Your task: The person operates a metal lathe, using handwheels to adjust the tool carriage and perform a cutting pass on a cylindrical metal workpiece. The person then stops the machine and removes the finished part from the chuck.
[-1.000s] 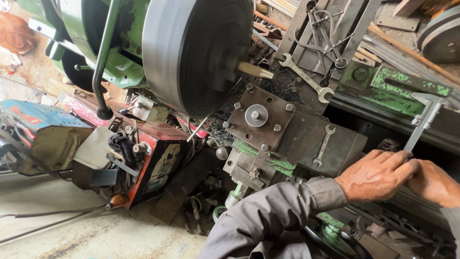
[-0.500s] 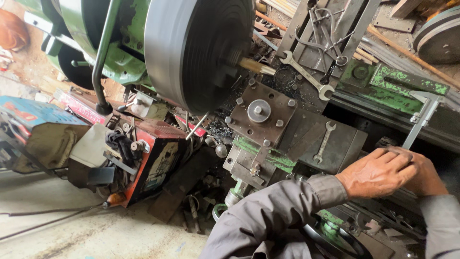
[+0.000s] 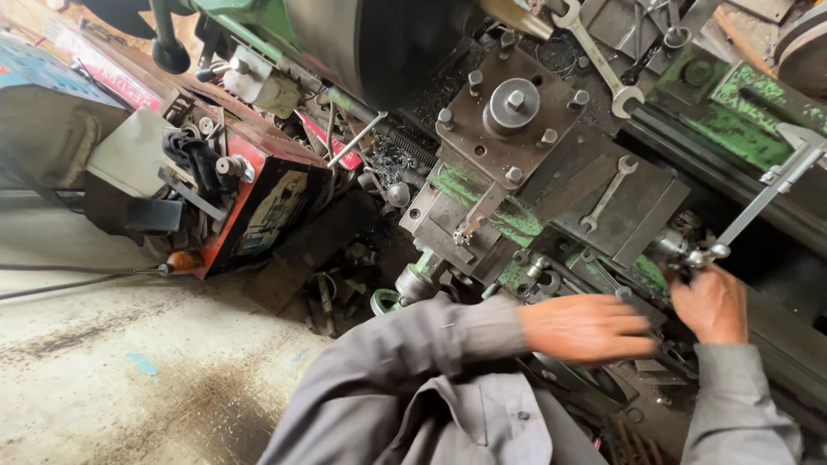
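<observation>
Two hands work low at the front of a green lathe (image 3: pixel 741 95). The right hand (image 3: pixel 711 303) is clenched on a small crank handle (image 3: pixel 689 254) at the right end of the carriage (image 3: pixel 603 207), where a long metal rod (image 3: pixel 767 194) rises toward the right edge of the machine. The left hand (image 3: pixel 584 327) is flat and blurred, with the fingers stretched out; it grasps nothing and hovers just beside the crank, over the lower edge of the carriage.

Some risks I see from this position. A small spanner (image 3: pixel 607 194) lies loose on top of the carriage, and a bigger spanner (image 3: pixel 594 56) lies near the chuck (image 3: pixel 379 43). If the carriage is moved by the crank, I think the small one can slide off and fall among the parts on the floor (image 3: pixel 129 370). The grey sleeves (image 3: pixel 413 344) hang close to the screws and levers, so the cloth can catch there. The tool post (image 3: pixel 508 116) stands near the chuck, and too much feed toward it can make them touch. The open left hand is also near the turning handle and can be hit by it.
</observation>
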